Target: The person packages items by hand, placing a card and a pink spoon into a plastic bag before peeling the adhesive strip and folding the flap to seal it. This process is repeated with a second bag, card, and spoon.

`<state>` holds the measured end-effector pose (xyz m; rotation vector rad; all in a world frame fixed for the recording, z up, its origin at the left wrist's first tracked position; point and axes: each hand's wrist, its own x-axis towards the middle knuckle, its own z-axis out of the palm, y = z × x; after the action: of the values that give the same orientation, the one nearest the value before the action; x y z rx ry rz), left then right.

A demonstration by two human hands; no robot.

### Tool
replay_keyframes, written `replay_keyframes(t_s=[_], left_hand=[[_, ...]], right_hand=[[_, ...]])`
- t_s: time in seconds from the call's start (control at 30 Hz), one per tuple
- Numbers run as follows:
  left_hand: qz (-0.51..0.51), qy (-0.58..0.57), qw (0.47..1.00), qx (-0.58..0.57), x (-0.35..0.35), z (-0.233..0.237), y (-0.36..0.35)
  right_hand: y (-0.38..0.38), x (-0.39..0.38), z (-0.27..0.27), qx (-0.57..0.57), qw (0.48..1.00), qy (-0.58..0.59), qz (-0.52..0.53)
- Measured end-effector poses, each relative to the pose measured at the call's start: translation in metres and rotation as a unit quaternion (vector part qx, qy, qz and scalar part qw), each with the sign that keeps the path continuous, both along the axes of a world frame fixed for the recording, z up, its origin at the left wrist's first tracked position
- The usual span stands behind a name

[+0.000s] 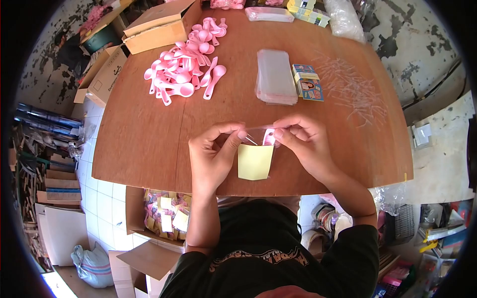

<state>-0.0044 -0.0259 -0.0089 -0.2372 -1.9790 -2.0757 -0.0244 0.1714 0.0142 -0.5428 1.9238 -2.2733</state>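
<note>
My left hand (214, 147) and my right hand (307, 145) pinch the two top corners of a clear plastic bag (257, 129) above the table's near edge. Inside it, or just behind its film, show a pale yellow card (255, 163), a pink spoon handle (269, 136) near my right fingertips and a thin clear stick (252, 139). The lower part of the spoon is hidden by the card. Beyond my hands lie a stack of flat clear bags (275, 77), a banded pack of printed cards (309, 83) and loose clear sticks (354, 88).
Pink spoons (181, 69) are heaped at the table's far left, by a cardboard box (161, 30). Below the near edge, an open carton (135, 211) contains packed bags with yellow cards. A rolled plastic bundle (345, 20) lies at the far right. Another person (73, 52) is at the upper left.
</note>
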Motion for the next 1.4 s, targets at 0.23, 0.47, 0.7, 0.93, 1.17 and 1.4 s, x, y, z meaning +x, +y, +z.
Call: replay_keyframes(t_s=[0.23,0.47,0.7,0.93,1.17,1.4], left_hand=[[-0.017,-0.002,1.0,0.026,0.0,-0.004,-0.001],[-0.028,0.009,0.999,0.021,0.0,-0.002,-0.005],[-0.059,0.04,0.996,0.049,-0.001,-0.007,-0.009],[-0.09,0.009,0.988,0.127,0.003,0.001,-0.011],[0.002,-0.004,0.999,0.046,0.001,-0.003,-0.005],[0.032,0.024,0.998,0.041,0.0,-0.006,-0.006]], right_hand=[[0.013,-0.014,-0.009,0.045,0.991,0.109,0.066],[0.015,-0.02,-0.001,0.095,0.978,0.144,0.116],[0.011,-0.018,-0.002,0.176,0.951,0.248,0.061],[0.008,-0.016,-0.002,0.175,0.946,0.271,0.043],[-0.001,-0.013,-0.007,0.185,0.931,0.314,0.012],[-0.007,-0.007,-0.011,0.144,0.958,0.248,0.017]])
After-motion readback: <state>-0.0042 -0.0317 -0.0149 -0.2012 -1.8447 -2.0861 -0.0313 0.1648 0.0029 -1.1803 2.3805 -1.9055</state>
